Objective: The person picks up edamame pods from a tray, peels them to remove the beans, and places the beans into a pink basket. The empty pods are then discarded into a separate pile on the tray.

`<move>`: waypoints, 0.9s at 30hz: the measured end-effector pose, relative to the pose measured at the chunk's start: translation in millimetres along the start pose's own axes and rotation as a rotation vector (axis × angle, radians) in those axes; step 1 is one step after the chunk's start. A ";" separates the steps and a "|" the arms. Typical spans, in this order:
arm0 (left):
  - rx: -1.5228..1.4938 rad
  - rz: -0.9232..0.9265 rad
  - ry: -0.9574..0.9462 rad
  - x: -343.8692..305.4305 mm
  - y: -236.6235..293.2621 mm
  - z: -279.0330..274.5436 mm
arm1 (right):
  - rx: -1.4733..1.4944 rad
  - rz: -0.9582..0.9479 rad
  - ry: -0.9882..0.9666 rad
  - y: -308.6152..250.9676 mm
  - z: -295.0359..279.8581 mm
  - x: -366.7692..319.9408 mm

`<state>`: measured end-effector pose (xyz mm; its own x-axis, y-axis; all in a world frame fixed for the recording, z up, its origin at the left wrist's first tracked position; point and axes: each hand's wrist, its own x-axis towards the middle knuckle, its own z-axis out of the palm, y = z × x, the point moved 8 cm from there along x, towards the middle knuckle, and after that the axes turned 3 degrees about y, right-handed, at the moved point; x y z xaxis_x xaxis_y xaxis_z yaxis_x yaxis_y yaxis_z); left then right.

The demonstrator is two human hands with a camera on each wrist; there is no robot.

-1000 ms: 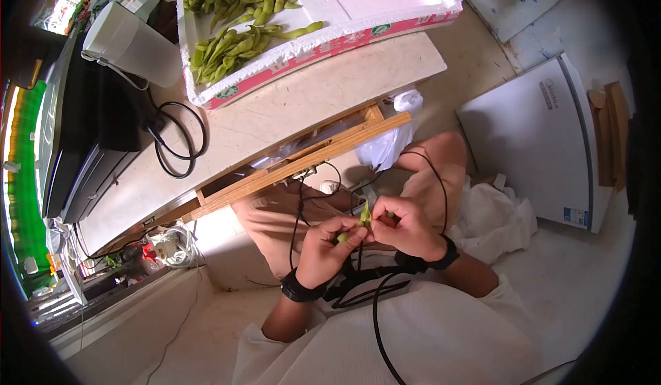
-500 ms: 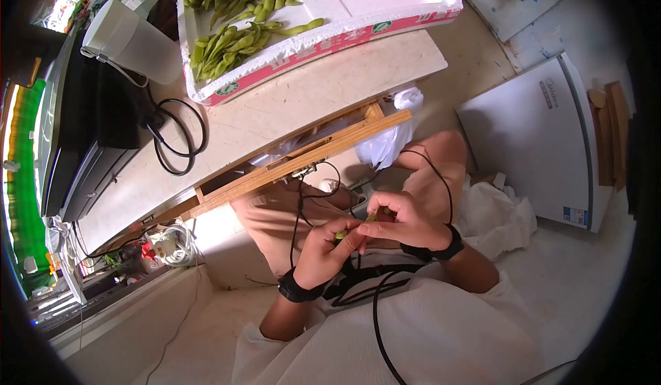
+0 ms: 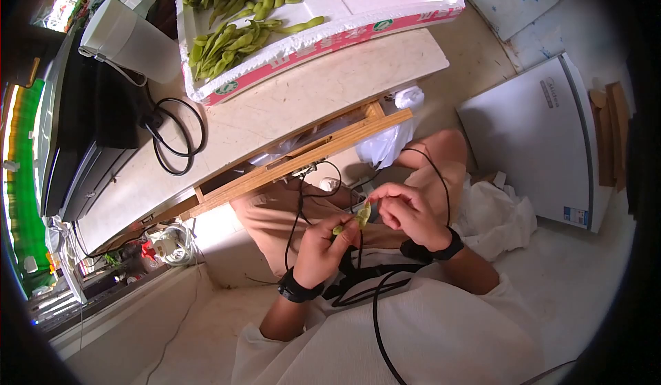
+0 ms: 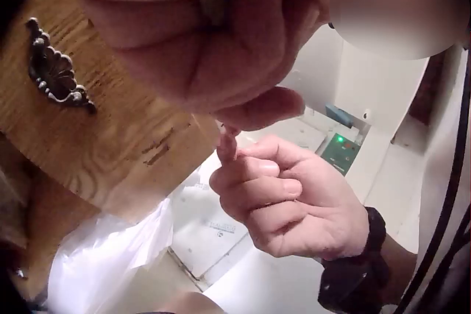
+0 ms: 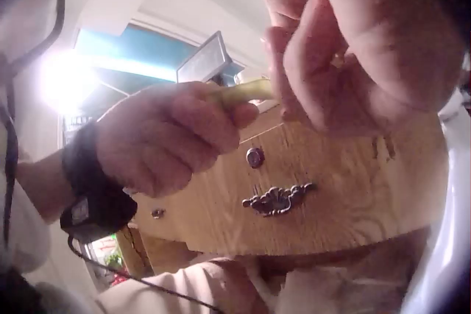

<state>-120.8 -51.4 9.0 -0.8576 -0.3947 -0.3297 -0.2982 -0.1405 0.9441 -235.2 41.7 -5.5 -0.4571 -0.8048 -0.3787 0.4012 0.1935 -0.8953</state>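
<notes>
"Midea" (image 3: 549, 92): white appliance (image 3: 523, 147), right of the hands (image 3: 411, 218) | Chinese characters (image 3: 310, 56), unreadable: foam box (image 3: 413, 22), beyond the hands | blue label (image 3: 575, 216), too small to read: same appliance

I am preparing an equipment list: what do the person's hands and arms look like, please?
The left hand and right hand are ungloved. Both wear black wristbands; the left one carries a boxy black unit with a dark cable. The white sleeves are short.
</notes>
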 end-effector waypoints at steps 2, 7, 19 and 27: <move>-0.014 0.003 0.038 0.0 0.6 -4.3 | 0.086 0.107 -0.018 9.4 3.1 -2.7; -0.141 0.079 0.074 -0.4 -0.1 0.4 | 0.182 0.272 -0.165 11.7 27.3 -7.4; -0.019 0.143 0.007 -3.4 3.0 7.4 | 0.142 0.258 -0.244 18.0 31.1 -2.5; 0.419 0.265 0.188 -2.9 13.3 3.5 | 0.357 0.229 -0.167 39.9 31.2 -2.6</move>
<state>-123.8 -48.9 22.5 -0.8477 -0.5292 -0.0378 -0.2563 0.3462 0.9025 -193.2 33.9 -32.9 -0.2018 -0.8490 -0.4884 0.7392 0.1951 -0.6446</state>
